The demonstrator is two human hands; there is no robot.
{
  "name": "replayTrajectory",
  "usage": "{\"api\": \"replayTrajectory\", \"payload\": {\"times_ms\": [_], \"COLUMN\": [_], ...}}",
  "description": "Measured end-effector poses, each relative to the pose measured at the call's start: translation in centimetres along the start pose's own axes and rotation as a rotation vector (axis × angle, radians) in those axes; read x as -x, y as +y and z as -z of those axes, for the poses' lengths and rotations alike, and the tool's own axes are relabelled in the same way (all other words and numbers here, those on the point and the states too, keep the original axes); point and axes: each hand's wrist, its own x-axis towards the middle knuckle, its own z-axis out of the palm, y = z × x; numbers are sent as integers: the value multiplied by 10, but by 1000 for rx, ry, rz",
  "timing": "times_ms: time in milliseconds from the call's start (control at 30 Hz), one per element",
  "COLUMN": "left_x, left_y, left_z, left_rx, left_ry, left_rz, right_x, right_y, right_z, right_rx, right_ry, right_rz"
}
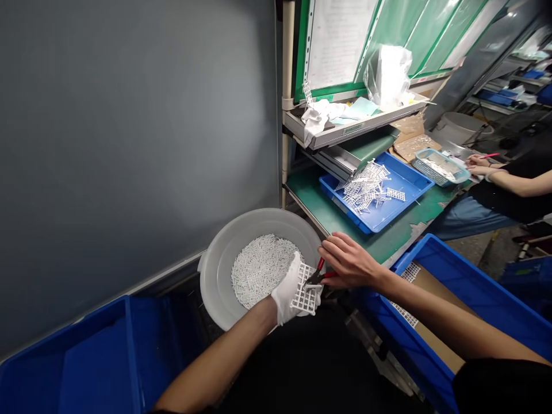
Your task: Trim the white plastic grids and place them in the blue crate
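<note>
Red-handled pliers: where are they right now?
In the head view, the red-handled pliers are in the person's right hand, below and right of the picture's centre, their dark jaws at the white grid in the gloved left hand.

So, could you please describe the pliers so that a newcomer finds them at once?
Find the big pale tub. By its right side, the right hand holds the pliers at a white grid in the gloved left hand. Red handles and dark jaws set them apart from the grid.

white lattice grid [304,296] | in left hand [287,291] | red-handled pliers [316,278] | tips at grid
</note>
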Motion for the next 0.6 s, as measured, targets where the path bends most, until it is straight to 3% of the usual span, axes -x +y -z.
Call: {"api": "replayTrajectory", "payload": {"times_ms": [200, 367, 467, 600], "left_x": [4, 6, 11, 11], "left_y": [0, -1, 2, 3], "left_z": [1, 1, -1, 6], "left_rx": [33, 31, 15, 32], "left_ry": [59, 10, 49, 179], "left_rz": [69, 100, 57, -24], "right_x": [-13, -21, -19, -7], "right_y": [10, 14, 10, -8], "right_z": [3, 6, -2, -26], "right_rx": [8, 15, -28, -123], "right_ry": [111, 100, 51, -13], "right_rz": [157, 249, 176, -22]}}
